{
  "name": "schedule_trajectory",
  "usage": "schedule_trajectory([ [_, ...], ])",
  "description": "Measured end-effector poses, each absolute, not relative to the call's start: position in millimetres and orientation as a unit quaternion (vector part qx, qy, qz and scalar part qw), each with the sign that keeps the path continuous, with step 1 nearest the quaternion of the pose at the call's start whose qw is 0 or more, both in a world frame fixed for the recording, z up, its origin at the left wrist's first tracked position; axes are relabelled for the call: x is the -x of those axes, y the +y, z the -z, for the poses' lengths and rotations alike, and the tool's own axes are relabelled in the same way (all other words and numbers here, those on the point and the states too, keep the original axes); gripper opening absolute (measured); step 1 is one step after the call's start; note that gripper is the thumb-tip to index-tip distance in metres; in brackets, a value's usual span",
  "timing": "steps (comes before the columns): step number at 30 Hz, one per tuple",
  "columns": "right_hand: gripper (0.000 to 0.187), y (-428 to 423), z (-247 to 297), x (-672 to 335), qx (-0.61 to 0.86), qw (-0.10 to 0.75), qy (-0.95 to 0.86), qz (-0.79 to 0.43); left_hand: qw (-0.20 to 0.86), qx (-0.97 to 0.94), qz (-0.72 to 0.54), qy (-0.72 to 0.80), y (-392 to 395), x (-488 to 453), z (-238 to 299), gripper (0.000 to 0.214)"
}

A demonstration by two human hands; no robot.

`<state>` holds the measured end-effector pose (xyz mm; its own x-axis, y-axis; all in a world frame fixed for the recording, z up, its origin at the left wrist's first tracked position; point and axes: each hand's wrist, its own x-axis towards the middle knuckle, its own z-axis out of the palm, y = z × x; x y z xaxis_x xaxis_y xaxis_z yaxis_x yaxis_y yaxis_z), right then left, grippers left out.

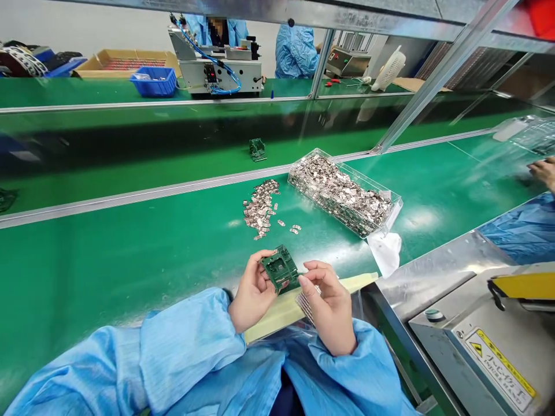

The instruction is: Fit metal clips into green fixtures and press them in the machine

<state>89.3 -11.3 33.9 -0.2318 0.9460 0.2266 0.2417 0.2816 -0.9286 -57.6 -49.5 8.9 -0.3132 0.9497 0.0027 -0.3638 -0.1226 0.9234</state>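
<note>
Fingers and thumb of my left hand (254,292) are closed on the left side of a small green circuit board (281,267), held tilted above the bench's front edge. At the board's right edge, the thumb and index finger of my right hand (327,303) are pinched together; whether a small part sits between them is too small to tell. Tucked under that hand is a light sheet with rows of small pieces (306,306). Beyond the board lies a loose pile of small metal pieces (259,209), with several strays beside it.
A clear plastic tray (395,209) full of similar metal pieces stands right of the pile. Yellow strip (271,320) lines the bench edge. A grey machine (472,335) is at right, near a co-worker's hand (545,172). Another green board (257,149) lies behind the metal rail.
</note>
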Motion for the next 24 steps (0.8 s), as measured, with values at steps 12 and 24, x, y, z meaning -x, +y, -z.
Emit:
schedule_trajectory([
  [12, 0.009, -21.5, -20.9, -67.1, 0.456, 0.459, -0.663, -0.377, 0.489, -0.368, -0.641, 0.463, -59.7, 57.6, -9.0, 0.054],
  [24, 0.008, -24.6, -15.8, -67.6, 0.434, 0.452, -0.614, -0.479, 0.476, -0.352, -0.638, 0.493, -57.0, 57.0, -7.6, 0.032],
])
